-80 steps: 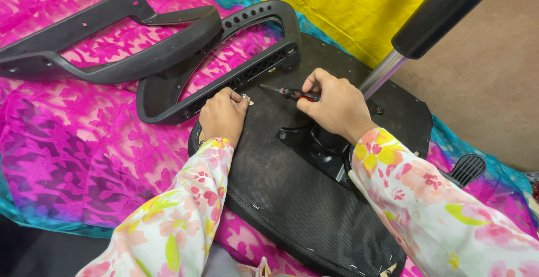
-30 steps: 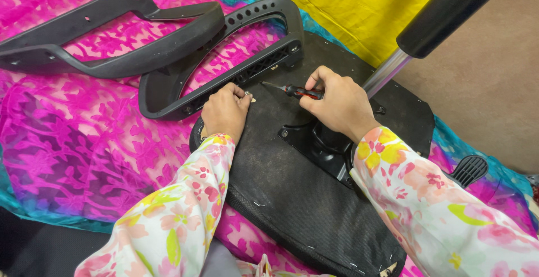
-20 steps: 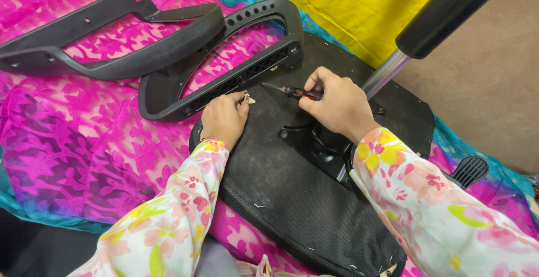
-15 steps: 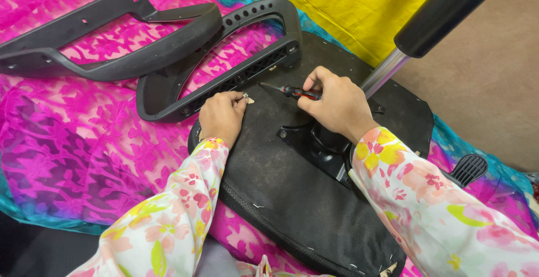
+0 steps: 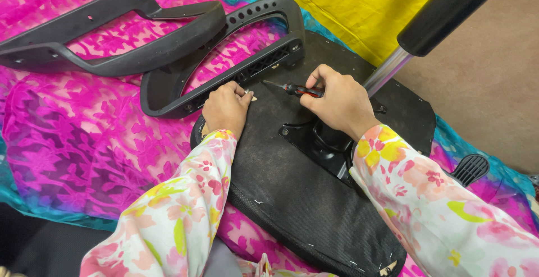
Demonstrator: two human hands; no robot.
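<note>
Head view: your right hand (image 5: pixel 337 100) clamps the screwdriver (image 5: pixel 295 89), left hand (image 5: pixel 226 108) pinches a screw; 1 armrest (image 5: pixel 224 58) is at the seat (image 5: pixel 314 198), apparently unfastened.

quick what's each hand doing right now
Left hand: closed, pinching a small screw against the seat underside.
Right hand: closed around a screwdriver.

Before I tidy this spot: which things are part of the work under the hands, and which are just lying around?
In hand:
- screwdriver, in the right hand
- seat base, under the left hand
- nearer armrest, lying against the seat

Lying about:
- farther armrest
- pink cloth
- yellow cloth
</note>
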